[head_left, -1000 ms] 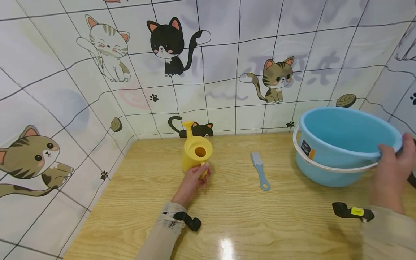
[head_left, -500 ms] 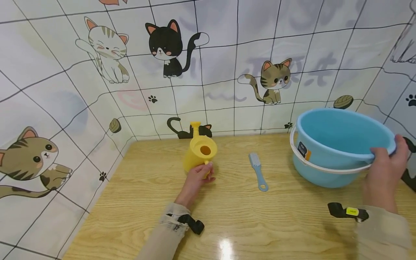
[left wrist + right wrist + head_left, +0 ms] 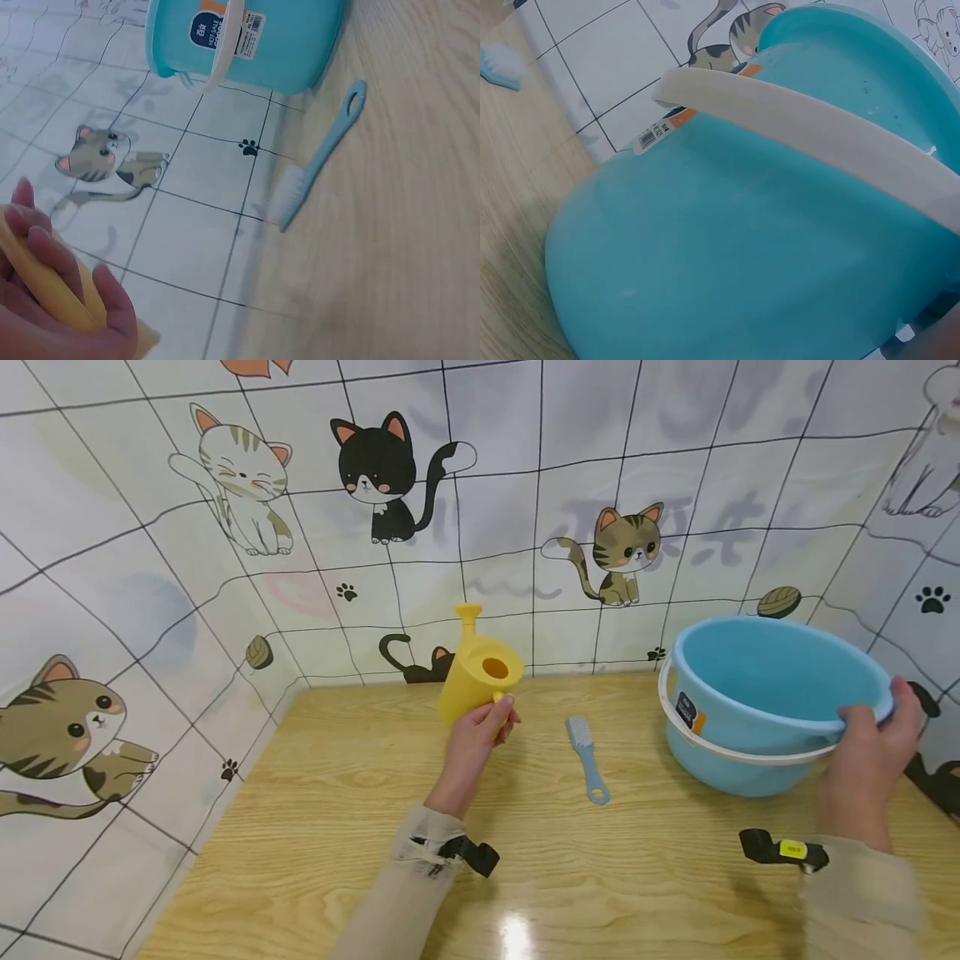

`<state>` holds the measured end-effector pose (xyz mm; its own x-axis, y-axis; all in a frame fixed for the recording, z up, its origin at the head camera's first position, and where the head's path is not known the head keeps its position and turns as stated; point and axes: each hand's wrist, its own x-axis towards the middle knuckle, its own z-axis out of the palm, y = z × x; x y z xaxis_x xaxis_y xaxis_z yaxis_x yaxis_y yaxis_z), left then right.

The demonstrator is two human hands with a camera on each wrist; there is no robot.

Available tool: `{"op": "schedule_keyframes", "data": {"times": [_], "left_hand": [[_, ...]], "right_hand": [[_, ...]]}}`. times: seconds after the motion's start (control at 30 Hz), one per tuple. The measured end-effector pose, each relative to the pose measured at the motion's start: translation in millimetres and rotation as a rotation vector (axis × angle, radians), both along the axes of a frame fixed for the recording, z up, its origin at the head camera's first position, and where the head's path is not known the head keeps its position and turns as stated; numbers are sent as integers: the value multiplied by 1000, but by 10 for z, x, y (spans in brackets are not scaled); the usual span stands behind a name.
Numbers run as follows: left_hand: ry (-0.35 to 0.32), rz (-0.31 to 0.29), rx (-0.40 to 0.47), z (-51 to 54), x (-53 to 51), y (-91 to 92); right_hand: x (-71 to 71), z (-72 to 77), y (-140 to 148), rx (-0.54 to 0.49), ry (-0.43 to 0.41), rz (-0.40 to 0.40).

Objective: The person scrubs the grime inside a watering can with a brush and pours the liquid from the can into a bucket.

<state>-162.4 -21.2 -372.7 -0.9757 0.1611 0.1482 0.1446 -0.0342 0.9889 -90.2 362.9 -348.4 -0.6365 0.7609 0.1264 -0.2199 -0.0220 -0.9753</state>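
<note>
A yellow watering can (image 3: 467, 683) is tilted in my left hand (image 3: 480, 739), whose fingers and thumb curl round its handle. It appears raised off the wooden table. In the left wrist view, only part of the yellow can (image 3: 52, 289) shows behind the fingers. My right hand (image 3: 870, 756) grips the right rim of a light blue bucket (image 3: 738, 732), which leans slightly. The bucket's white carrying handle (image 3: 802, 135) hangs down against its side. A blue brush (image 3: 588, 762) with pale bristles lies between the can and the bucket, touched by neither hand.
The wooden table (image 3: 330, 810) meets a wall (image 3: 502, 527) covered in cat-patterned sheeting at the back. Another sheeted wall (image 3: 90, 585) stands on the left. A black camera mount (image 3: 472, 856) is strapped to the left wrist.
My left hand has lifted the watering can and carried it rightward and away from me. The bucket and right hand sit slightly further left in view; the brush also shifts left as the view turns.
</note>
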Motion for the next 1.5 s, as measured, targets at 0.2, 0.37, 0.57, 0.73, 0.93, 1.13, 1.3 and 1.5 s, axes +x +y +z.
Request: {"op": "schedule_keyframes", "data": {"times": [0.2,0.37,0.57,0.73,0.93,1.13,1.3,1.5], "left_hand": [[35,-18,28,167,-8,253],[92,-96,63,344,69,500],[166,-195,73,439,85,847],[166,-225,95,502,130,1145],[135,-201,140,628,286,1405],[216,-198,84,677,340,1532],[239,-164,38,563,217,1679],[291,-107,-111,492,94,1752]], "right_hand": [[28,24,-7,-6,7,-18],[55,57,0,-20,15,-28],[44,5,80,-31,12,-10],[74,15,86,-73,38,28],[82,-10,82,-67,0,3],[55,-30,60,-53,3,10],[35,2,29,-48,12,6],[20,40,-1,-30,1,11]]}}
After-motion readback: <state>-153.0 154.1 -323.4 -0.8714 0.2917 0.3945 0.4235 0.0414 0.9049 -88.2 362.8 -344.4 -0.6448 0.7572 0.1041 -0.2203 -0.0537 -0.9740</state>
